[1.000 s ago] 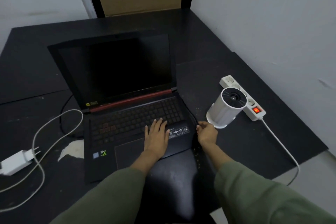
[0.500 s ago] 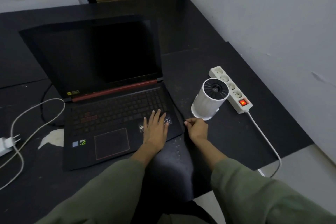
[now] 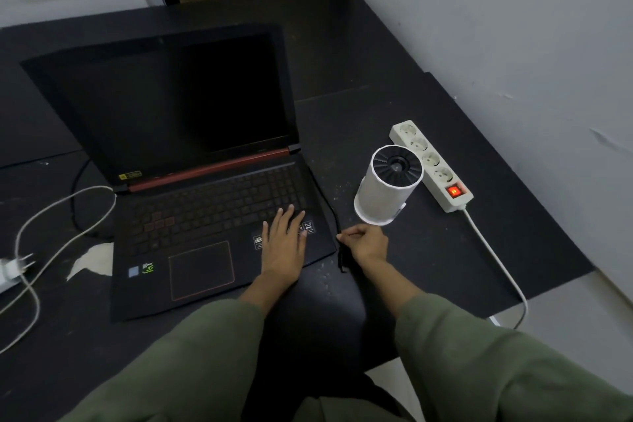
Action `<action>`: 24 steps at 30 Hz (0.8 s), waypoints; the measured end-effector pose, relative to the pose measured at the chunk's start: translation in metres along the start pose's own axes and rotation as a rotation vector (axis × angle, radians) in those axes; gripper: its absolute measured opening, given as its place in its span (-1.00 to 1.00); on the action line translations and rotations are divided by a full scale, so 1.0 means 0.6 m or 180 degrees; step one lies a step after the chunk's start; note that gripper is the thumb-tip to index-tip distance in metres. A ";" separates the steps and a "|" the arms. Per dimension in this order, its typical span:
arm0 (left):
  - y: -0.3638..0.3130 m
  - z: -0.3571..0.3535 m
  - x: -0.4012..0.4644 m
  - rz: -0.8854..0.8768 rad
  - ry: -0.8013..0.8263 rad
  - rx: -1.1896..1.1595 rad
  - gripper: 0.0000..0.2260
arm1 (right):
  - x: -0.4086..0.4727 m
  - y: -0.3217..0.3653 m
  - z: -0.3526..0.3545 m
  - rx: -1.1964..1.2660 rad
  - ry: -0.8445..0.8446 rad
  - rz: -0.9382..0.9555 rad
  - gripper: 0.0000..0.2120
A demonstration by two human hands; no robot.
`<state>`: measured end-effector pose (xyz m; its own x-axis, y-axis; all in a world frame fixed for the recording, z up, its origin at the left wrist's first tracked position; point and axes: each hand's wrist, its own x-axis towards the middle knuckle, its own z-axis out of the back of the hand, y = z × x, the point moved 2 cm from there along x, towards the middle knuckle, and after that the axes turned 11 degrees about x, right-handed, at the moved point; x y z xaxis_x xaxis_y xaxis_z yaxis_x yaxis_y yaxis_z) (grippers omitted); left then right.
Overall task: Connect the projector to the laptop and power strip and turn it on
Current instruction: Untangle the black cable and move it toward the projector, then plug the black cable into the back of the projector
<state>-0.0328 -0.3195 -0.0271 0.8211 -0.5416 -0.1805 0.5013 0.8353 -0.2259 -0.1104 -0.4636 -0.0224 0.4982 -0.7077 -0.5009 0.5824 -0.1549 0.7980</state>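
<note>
Right hand [image 3: 366, 243] pinches a thin black cable [image 3: 337, 233] at the laptop's near-right corner, fingertips drawn together on it; the plug end cannot be made out, nor whether it is already seated in a side port. Left hand [image 3: 285, 243] lies flat with fingers spread on the laptop [image 3: 205, 202], on the palm rest just right of the touchpad, apparently steadying it. The screen is dark.

Just right of the laptop, beyond the right hand, stands the white cylindrical projector [image 3: 387, 192], upright with its lens facing up and showing no light. Touching or nearly touching its far side is the white power strip [image 3: 432, 164], its red switch lit and all visible sockets free. Well to the left of the laptop lies a white adapter [image 3: 10, 272] with its cord [image 3: 61, 243], unplugged.

As a judgement, the task is early: the laptop link is the step in hand, while powering the projector from the strip and switching it on are left.
</note>
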 end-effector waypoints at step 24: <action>-0.040 0.005 0.016 0.0520 -0.0199 -0.0308 -0.65 | 0.045 0.037 0.082 0.0756 -0.0505 0.0792 0.04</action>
<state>-0.0363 -0.3442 -0.0205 0.9062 -0.3902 -0.1630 0.3340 0.8969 -0.2899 -0.1156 -0.5203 -0.0017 0.4890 -0.8390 -0.2387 0.2818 -0.1070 0.9535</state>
